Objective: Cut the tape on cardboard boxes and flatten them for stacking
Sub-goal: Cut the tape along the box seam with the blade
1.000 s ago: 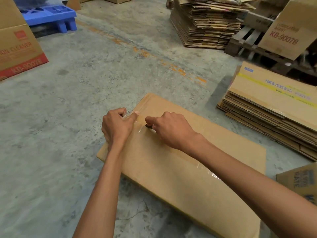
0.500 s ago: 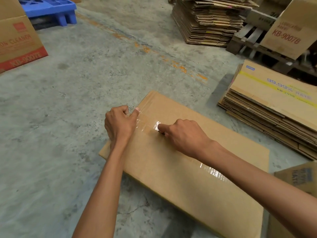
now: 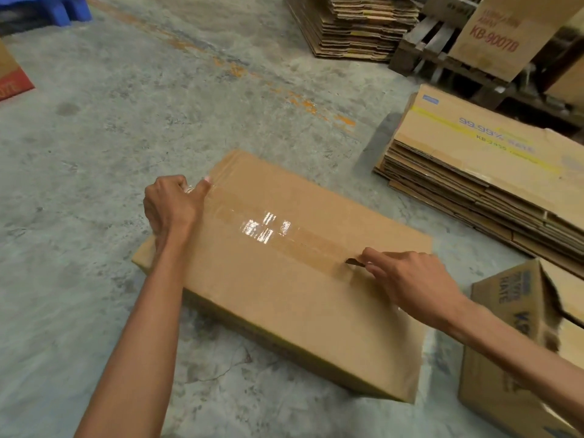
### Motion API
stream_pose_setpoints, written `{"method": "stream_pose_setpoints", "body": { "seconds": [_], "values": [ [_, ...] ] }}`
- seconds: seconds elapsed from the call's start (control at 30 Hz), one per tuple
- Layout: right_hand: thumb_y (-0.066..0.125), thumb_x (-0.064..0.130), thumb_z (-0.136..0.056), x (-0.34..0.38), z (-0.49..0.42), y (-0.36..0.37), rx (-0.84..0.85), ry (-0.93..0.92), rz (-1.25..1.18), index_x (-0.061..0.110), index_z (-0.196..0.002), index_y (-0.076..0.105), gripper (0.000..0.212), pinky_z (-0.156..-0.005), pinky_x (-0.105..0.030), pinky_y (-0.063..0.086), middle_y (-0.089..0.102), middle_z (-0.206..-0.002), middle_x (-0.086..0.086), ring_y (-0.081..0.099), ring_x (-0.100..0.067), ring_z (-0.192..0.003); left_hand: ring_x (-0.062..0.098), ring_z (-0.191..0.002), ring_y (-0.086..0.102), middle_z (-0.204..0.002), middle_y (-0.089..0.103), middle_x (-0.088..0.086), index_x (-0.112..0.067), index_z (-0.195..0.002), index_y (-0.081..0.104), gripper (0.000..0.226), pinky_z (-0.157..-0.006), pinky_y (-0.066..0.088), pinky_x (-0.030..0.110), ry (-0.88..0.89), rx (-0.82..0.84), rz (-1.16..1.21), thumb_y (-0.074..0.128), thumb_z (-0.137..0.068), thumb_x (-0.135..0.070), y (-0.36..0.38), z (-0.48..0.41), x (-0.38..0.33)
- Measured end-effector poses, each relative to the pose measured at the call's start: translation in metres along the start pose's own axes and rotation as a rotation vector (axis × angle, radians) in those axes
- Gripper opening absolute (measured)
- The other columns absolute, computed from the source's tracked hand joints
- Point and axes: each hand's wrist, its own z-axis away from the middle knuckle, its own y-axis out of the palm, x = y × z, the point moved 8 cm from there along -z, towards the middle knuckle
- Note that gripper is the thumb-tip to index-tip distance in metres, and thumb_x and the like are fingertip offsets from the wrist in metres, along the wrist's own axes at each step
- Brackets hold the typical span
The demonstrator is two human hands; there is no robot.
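A plain brown cardboard box (image 3: 284,298) lies on the concrete floor in front of me. A strip of clear shiny tape (image 3: 265,227) runs along its top seam. My left hand (image 3: 172,205) grips the box's far left end, thumb pressed on the tape. My right hand (image 3: 407,278) sits on the seam near the right end and holds a small dark blade (image 3: 354,262), its tip in the tape line.
A stack of flattened cartons (image 3: 486,181) lies to the right. A taller stack (image 3: 354,23) and a wooden pallet (image 3: 442,58) with a KB-9007B box (image 3: 505,33) stand behind. An open printed box (image 3: 518,343) sits at my right elbow. A blue pallet (image 3: 47,9) is far left.
My right hand has slid with the blade along the tape seam from near my left hand to the box's right end. My left hand has kept its grip.
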Motion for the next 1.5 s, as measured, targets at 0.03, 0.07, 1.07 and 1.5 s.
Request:
{"method": "stream_pose_setpoints", "body": {
  "seconds": [0.03, 0.07, 1.07, 1.5],
  "values": [
    [0.038, 0.039, -0.103, -0.002, 0.003, 0.000, -0.041, 0.039, -0.064, 0.035, -0.116, 0.048, 0.017, -0.050, -0.033, 0.048, 0.070, -0.087, 0.010, 0.059, -0.025, -0.060, 0.023, -0.050, 0.041, -0.055, 0.042, 0.005, -0.007, -0.056, 0.050, 0.058, -0.046, 0.027, 0.030, 0.001, -0.008, -0.038, 0.069, -0.077, -0.058, 0.001, 0.002, 0.000],
    [0.040, 0.037, -0.103, -0.001, 0.004, -0.001, -0.093, 0.074, -0.139, 0.034, -0.116, 0.050, 0.017, -0.052, -0.035, 0.050, 0.071, -0.087, 0.010, 0.060, -0.025, -0.061, 0.022, -0.048, 0.041, -0.055, 0.046, 0.005, -0.006, -0.057, 0.053, 0.060, -0.047, 0.028, 0.030, -0.001, -0.013, -0.082, 0.067, -0.076, -0.061, 0.001, 0.005, -0.001],
    [0.040, 0.021, -0.099, 0.105, -0.119, -0.011, 0.002, -0.092, 0.011, 0.027, -0.114, 0.055, 0.022, -0.056, -0.033, 0.029, 0.038, -0.065, -0.002, 0.042, -0.033, -0.063, 0.018, -0.050, 0.028, -0.053, 0.025, 0.003, -0.015, -0.053, 0.032, 0.054, -0.045, 0.023, 0.024, 0.065, -0.049, 0.036, 0.073, -0.077, -0.041, -0.010, 0.001, 0.001],
    [0.039, 0.028, -0.102, 0.089, -0.098, -0.010, 0.029, -0.117, 0.030, 0.036, -0.119, 0.054, 0.023, -0.054, -0.033, 0.028, 0.052, -0.071, -0.003, 0.046, -0.034, -0.063, 0.015, -0.049, 0.022, -0.051, 0.019, -0.003, -0.019, -0.050, 0.025, 0.058, -0.044, 0.022, 0.023, 0.089, -0.014, -0.004, 0.070, -0.082, -0.038, -0.004, 0.002, -0.003]
  ]
}}
